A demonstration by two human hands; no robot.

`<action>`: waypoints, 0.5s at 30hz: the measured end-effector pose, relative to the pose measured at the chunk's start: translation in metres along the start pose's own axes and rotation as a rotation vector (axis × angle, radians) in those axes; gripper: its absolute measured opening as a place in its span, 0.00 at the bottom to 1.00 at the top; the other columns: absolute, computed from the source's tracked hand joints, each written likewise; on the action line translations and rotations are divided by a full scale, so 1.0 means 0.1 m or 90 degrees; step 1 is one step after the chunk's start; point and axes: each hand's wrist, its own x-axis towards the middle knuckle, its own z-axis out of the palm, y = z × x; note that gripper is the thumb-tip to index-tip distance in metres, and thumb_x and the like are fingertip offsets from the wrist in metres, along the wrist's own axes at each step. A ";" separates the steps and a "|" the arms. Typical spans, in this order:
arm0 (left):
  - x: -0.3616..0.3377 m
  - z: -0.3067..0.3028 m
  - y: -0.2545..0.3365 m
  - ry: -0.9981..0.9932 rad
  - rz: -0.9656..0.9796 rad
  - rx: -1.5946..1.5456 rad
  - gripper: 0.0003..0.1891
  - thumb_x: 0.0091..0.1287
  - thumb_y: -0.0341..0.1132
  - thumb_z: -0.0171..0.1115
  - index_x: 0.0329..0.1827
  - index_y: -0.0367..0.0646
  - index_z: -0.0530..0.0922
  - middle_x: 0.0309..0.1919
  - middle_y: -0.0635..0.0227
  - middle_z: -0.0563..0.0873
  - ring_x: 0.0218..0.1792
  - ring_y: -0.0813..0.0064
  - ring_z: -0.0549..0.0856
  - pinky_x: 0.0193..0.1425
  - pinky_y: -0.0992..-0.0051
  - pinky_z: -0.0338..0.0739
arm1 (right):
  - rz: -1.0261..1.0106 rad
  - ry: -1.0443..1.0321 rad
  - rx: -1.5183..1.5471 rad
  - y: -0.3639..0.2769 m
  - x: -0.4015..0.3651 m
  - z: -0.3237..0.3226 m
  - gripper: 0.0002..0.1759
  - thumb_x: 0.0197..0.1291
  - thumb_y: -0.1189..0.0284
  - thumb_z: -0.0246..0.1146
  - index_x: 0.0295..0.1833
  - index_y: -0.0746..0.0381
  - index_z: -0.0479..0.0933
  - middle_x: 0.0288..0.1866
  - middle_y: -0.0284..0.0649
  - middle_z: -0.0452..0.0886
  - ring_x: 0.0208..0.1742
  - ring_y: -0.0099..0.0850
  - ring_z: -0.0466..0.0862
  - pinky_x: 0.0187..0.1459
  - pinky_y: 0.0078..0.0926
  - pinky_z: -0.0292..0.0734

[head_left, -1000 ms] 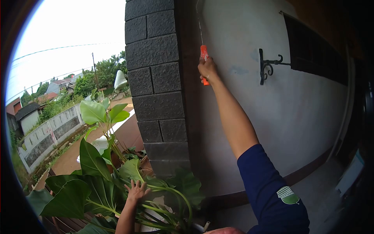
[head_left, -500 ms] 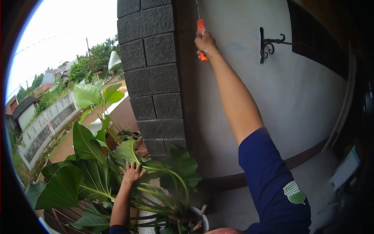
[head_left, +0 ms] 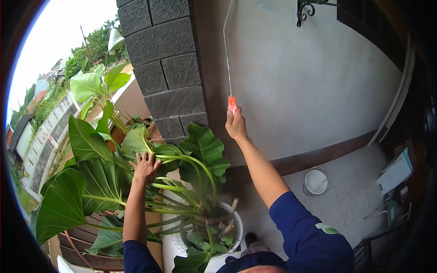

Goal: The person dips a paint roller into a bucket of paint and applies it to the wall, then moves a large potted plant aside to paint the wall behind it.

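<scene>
My right hand [head_left: 236,124] is closed around the orange handle [head_left: 232,103] of what looks like a paint roller. Its bent metal rod [head_left: 226,50] runs up in front of the white wall [head_left: 291,95], and the far end lies outside the view. My left hand [head_left: 144,168] rests with spread fingers against the leaves and stalks of a large potted plant [head_left: 102,184]. Thick green stalks curve past that hand toward a white pot [head_left: 239,241] near my feet.
A dark stone pillar [head_left: 159,59] stands between the plant and the wall. On the tiled floor to the right is a white bucket [head_left: 315,183]. A black iron bracket [head_left: 302,12] juts from the wall. Dark metal furniture [head_left: 378,241] stands at lower right.
My right hand has come down along the wall with the roller, showing more of its rod. The view has tilted downward, bringing the bucket and pot into sight. My left hand stays on the plant.
</scene>
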 end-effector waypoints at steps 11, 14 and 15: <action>-0.07 -0.01 0.08 0.044 0.002 0.032 0.33 0.72 0.65 0.40 0.75 0.59 0.64 0.74 0.57 0.62 0.77 0.43 0.52 0.69 0.23 0.44 | 0.131 -0.063 -0.095 1.19 -2.23 -0.43 0.20 0.68 0.63 0.55 0.55 0.67 0.64 0.36 0.65 0.80 0.41 0.67 0.79 0.40 0.60 0.74; -0.05 0.04 0.06 0.064 -0.001 0.044 0.32 0.72 0.66 0.40 0.76 0.65 0.62 0.76 0.58 0.61 0.77 0.43 0.52 0.69 0.23 0.45 | 0.165 -0.078 -0.093 1.32 -2.58 -0.55 0.19 0.68 0.62 0.55 0.52 0.67 0.65 0.37 0.65 0.80 0.42 0.67 0.79 0.40 0.58 0.75; -0.01 0.06 0.05 0.053 -0.011 0.062 0.33 0.72 0.67 0.39 0.77 0.68 0.60 0.77 0.59 0.58 0.78 0.44 0.51 0.69 0.24 0.45 | 0.181 -0.079 -0.091 1.39 -2.69 -0.59 0.19 0.68 0.62 0.55 0.51 0.68 0.65 0.37 0.65 0.80 0.43 0.67 0.79 0.40 0.58 0.75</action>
